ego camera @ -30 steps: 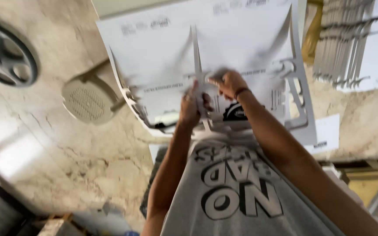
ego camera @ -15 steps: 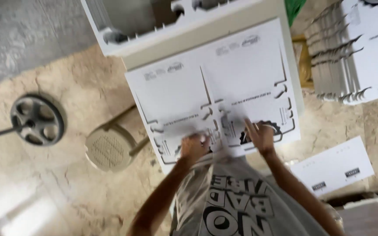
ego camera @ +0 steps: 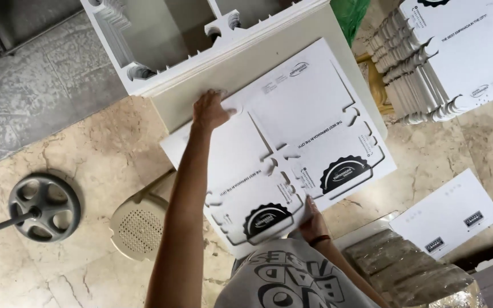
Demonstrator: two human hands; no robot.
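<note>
2 hands sit on the die-cut cardboard sheet (ego camera: 292, 148) lying flat on the table (ego camera: 201, 91). My left hand (ego camera: 211, 109), near the close edge 0.5 s ago, now presses open-palmed at the far edge, while my right hand (ego camera: 313, 219) pinches the near edge.

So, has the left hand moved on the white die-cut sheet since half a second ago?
Yes. The left hand was at the sheet's near edge beside the right hand; now it is at the far edge, by the beige board.
</note>
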